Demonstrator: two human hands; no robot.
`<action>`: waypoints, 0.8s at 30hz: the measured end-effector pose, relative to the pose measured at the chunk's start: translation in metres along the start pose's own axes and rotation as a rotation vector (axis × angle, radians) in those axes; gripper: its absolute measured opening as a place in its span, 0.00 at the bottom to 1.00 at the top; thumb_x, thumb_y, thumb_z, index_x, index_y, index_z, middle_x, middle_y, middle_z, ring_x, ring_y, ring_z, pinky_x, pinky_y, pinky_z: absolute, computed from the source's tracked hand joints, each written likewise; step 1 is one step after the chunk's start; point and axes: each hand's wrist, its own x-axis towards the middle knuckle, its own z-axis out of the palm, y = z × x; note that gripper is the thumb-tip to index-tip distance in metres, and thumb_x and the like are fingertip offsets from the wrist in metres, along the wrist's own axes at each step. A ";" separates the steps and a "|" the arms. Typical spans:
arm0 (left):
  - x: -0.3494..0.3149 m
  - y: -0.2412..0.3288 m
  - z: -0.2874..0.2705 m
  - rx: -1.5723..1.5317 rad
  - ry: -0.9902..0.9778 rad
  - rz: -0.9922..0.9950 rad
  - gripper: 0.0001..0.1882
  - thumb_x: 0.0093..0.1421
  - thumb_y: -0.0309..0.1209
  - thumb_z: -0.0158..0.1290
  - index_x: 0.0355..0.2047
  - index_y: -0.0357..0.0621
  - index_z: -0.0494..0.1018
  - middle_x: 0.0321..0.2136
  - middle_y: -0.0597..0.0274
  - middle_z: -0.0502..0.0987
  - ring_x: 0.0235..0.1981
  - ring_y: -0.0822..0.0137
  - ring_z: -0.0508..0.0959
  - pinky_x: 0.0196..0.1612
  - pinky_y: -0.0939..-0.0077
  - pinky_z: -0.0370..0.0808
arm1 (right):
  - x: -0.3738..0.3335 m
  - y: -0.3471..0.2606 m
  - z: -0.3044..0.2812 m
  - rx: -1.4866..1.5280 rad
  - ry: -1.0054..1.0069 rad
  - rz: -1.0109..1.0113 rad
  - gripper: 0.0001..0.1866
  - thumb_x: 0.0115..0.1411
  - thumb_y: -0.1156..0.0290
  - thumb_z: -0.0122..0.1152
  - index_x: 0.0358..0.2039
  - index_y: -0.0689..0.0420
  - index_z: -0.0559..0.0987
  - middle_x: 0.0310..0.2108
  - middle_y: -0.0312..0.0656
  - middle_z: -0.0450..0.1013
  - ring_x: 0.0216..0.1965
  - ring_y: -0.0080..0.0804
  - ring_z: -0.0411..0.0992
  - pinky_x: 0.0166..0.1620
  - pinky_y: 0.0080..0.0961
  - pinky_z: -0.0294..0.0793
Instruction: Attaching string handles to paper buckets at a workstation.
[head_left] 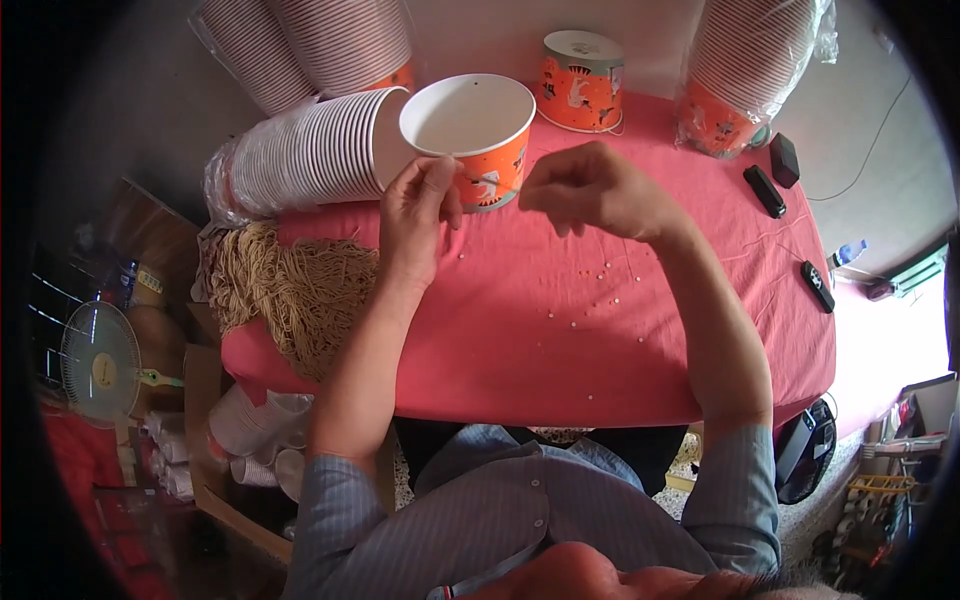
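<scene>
An orange paper bucket (500, 165) with a white inside stands upright at the far middle of the table, a small dark hole below its far rim. At its near left side, my left hand (418, 205) is closed, thumb and fingers pinched by the rim. My right hand (590, 190) is closed in a pinch just right of the bucket. A thin cord (492, 181) runs between the two hands across the bucket's front; its ends are hidden in my fingers. On the left lies a bundle of tan cords (300, 285).
Nested white buckets (300, 145) lie beside the bucket; wrapped stacks (735, 70) stand behind. Another orange bucket (580, 95) sits at the back. Small white bits (603, 290) dot the red tablecloth (480, 350). Black devices (765, 190) lie at right. Left below are a fan (100, 358) and a carton (215, 450).
</scene>
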 end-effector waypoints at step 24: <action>-0.009 0.008 0.005 0.890 0.117 0.790 0.07 0.66 0.22 0.65 0.44 0.40 0.85 0.41 0.60 0.82 0.43 0.61 0.83 0.46 0.68 0.80 | -0.028 -0.050 0.008 0.248 0.127 -0.383 0.12 0.77 0.67 0.62 0.46 0.63 0.86 0.27 0.33 0.78 0.26 0.15 0.75 0.29 0.16 0.74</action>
